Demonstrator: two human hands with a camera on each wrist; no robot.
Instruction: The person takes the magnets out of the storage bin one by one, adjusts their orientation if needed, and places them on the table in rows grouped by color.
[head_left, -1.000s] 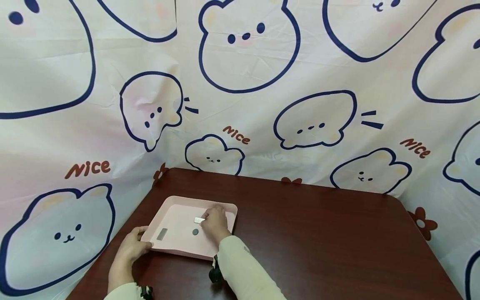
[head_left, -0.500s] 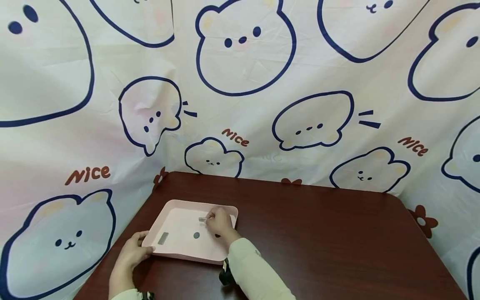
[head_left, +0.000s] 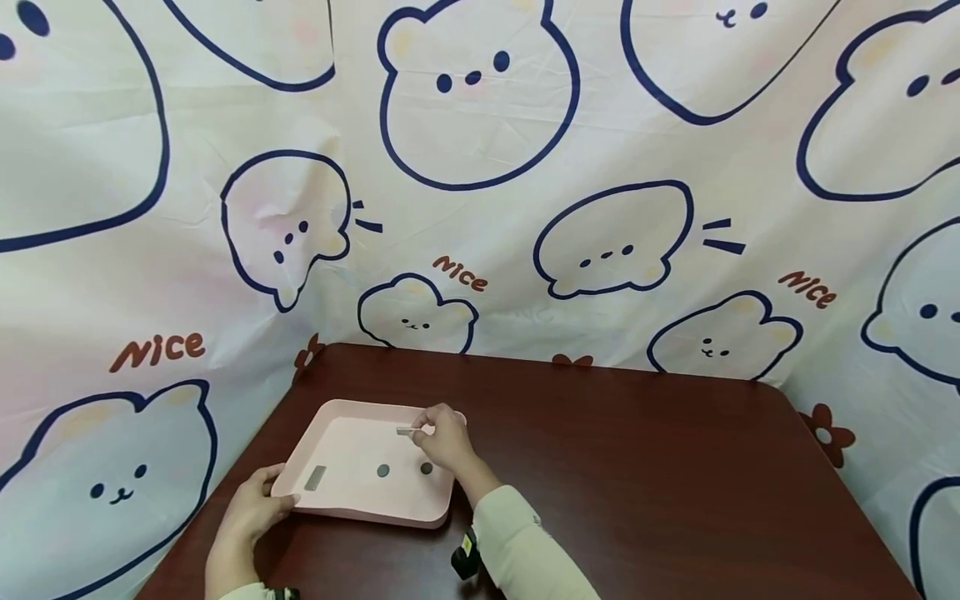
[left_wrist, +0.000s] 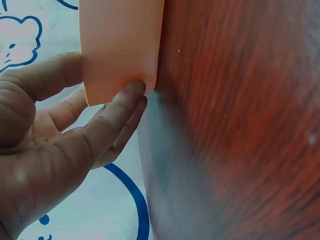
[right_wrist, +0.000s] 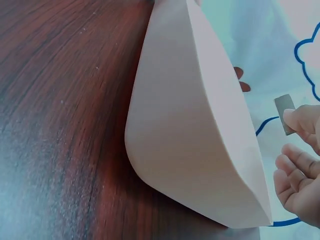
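A pale pink tray lies at the left of the dark table. My left hand grips its near left corner; in the left wrist view the fingers and thumb spread around the tray's corner. My right hand is over the tray's far right part and pinches a small flat grey rectangular piece between thumb and finger, the other fingers curled below. Inside the tray are a similar grey rectangle at the left and two grey discs, one near the middle and a darker one to its right.
The brown wood-grain table stretches away to the right. A white cloth with blue bear outlines hangs behind and on both sides of it. A black wrist device sits below the right sleeve.
My right hand has risen and drawn back slightly with the grey rectangular piece, uncovering the darker disc. My left hand keeps its grip on the tray corner. The head view has shifted a little.
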